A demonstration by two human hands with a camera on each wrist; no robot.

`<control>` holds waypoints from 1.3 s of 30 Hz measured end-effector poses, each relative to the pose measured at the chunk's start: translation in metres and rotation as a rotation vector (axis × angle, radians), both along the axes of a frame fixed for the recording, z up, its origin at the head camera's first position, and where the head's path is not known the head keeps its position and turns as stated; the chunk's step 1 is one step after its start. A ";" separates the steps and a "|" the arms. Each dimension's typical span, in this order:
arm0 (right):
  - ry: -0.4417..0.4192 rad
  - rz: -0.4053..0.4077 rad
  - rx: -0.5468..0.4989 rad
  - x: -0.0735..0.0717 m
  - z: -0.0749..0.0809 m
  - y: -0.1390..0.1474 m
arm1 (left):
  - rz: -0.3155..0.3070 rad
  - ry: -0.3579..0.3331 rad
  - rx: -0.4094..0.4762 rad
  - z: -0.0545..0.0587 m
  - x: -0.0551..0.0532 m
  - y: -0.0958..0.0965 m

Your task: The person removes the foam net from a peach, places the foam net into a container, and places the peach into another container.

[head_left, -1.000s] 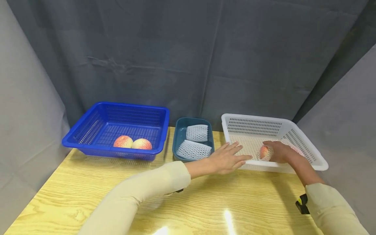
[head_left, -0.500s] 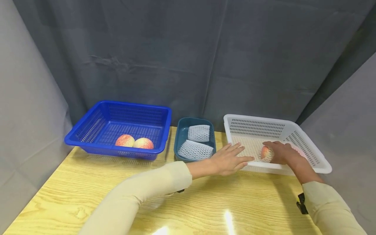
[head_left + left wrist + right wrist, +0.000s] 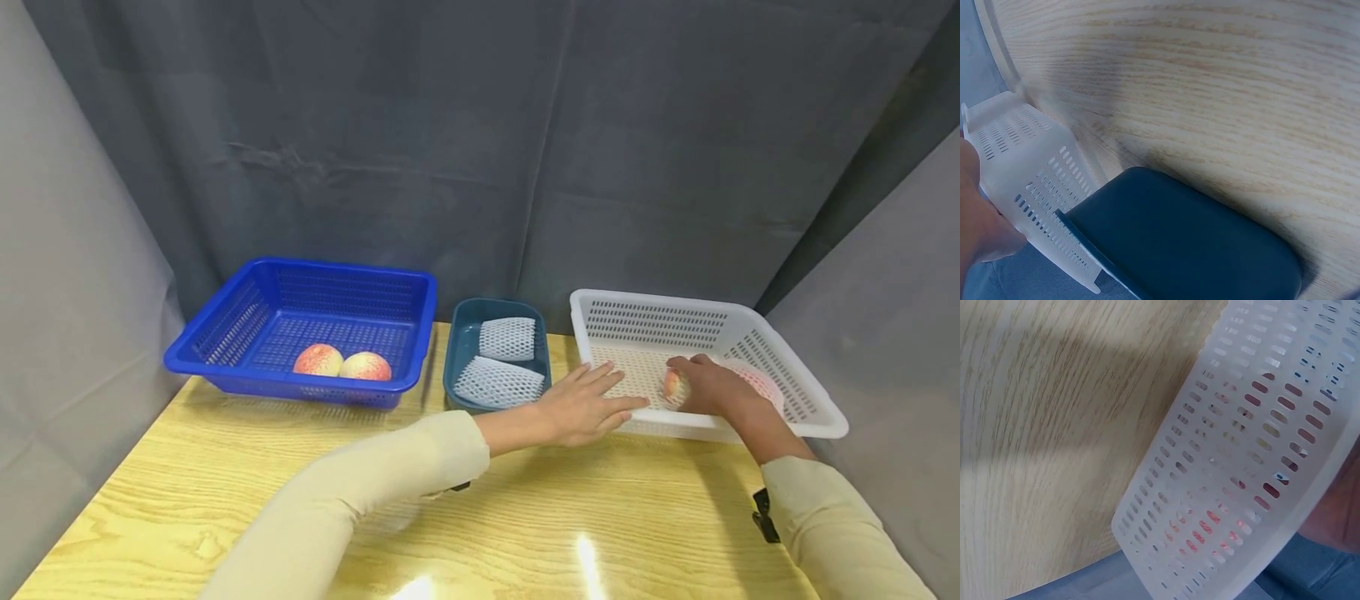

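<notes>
My right hand (image 3: 708,387) reaches into the white basket (image 3: 652,317) and grips a red-and-yellow peach (image 3: 674,392), which has a white foam net around it. Behind that hand, at the basket's right end, lies something in a pink foam net (image 3: 767,387), partly hidden. My left hand (image 3: 581,408) rests over the basket's front left corner with its fingers spread. The left wrist view shows this hand (image 3: 985,225) by the basket wall (image 3: 1029,162). In the right wrist view the slotted wall (image 3: 1210,487) screens most of the inside, with red patches showing through.
A teal tray (image 3: 459,350) with two white foam nets (image 3: 504,382) stands left of the white basket, close to my left forearm. Farther left is a blue basket (image 3: 300,271) with two peaches (image 3: 318,360). A grey curtain (image 3: 390,125) hangs behind the wooden table (image 3: 525,517).
My right hand has shifted slightly left with the peach, and more of the pink net shows behind it. The foam net shows more plainly around the peach. My left hand stays at the basket's corner.
</notes>
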State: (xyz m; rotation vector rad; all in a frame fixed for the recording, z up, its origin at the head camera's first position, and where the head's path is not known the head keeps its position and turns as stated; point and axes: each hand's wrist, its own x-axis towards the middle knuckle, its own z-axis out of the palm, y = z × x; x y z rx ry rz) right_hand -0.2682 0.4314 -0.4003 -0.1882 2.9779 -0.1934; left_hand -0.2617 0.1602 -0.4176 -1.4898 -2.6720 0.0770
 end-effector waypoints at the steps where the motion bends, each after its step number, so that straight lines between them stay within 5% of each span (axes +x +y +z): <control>1: 0.004 0.002 0.005 -0.001 0.000 0.000 | -0.001 0.001 0.001 0.000 0.000 0.000; 20: 0.123 -0.013 0.035 -0.003 -0.007 0.003 | -0.014 0.015 0.003 0.001 0.000 0.000; 39: 0.231 0.030 0.056 -0.001 0.015 -0.006 | -0.018 0.044 0.002 0.001 -0.001 0.001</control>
